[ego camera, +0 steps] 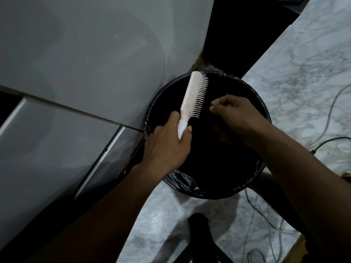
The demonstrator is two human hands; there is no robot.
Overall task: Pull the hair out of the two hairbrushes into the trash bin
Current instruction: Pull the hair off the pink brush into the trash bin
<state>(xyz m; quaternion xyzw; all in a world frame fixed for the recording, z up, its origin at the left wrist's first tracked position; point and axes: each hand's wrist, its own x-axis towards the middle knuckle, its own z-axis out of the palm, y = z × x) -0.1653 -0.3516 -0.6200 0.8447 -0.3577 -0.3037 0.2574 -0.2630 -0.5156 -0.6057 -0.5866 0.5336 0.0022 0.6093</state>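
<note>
Left hand (167,147) grips pale pink hairbrush (193,95); right hand (235,112) pinched closed over black-lined trash bin (264,111).

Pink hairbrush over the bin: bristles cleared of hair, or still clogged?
Looks cleared: the pink plastic hairbrush shows bare bristles above the black lined trash bin. Fine strands cannot be ruled out.

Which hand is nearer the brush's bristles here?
Right. The right hand is pinched shut just beside the bristles of the hairbrush, over the trash bin. The left hand grips the handle, below them.
</note>
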